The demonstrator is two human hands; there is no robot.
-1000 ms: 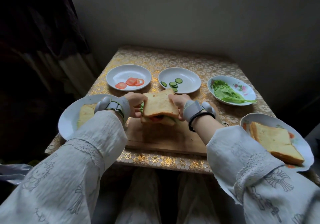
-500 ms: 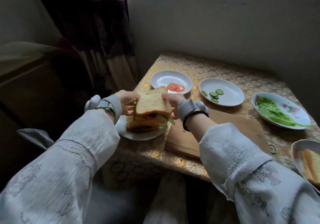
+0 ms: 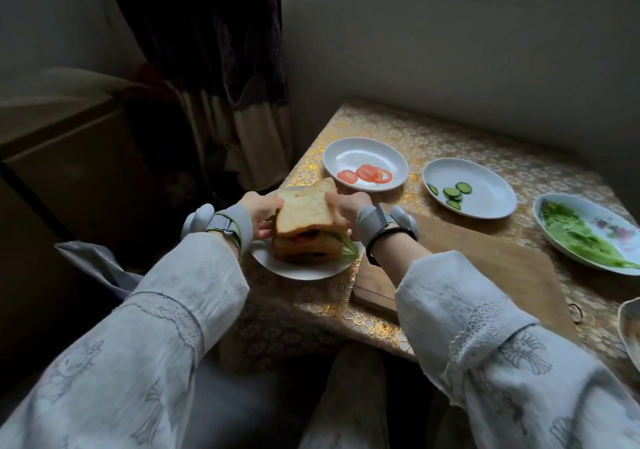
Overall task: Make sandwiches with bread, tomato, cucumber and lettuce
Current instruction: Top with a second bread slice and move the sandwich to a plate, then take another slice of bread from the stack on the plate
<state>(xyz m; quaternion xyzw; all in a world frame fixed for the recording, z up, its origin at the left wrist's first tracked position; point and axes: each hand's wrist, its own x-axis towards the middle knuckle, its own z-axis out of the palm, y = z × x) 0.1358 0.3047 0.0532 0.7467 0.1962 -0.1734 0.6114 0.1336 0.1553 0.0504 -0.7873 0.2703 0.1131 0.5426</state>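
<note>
A finished sandwich (image 3: 304, 211) with tomato and lettuce showing at its edge sits on top of another sandwich (image 3: 304, 251) on a white plate (image 3: 304, 272) at the table's left front corner. My left hand (image 3: 261, 211) grips the top sandwich's left side and my right hand (image 3: 346, 207) grips its right side. Behind them, a white plate (image 3: 365, 157) holds three tomato slices (image 3: 365, 174). To its right, a plate (image 3: 485, 188) holds several cucumber slices (image 3: 452, 194). A flowered plate (image 3: 620, 230) at the right holds lettuce (image 3: 578, 239).
A wooden cutting board (image 3: 485, 268) lies right of the sandwich plate on the gold patterned tablecloth (image 3: 450, 136). Another plate's rim (image 3: 628, 327) shows at the right edge. A curtain (image 3: 225, 67) hangs left of the table; a wall runs behind it.
Both hands carried the sandwich from the cutting board leftward and set it down onto the sandwich on the left plate. My view turned left.
</note>
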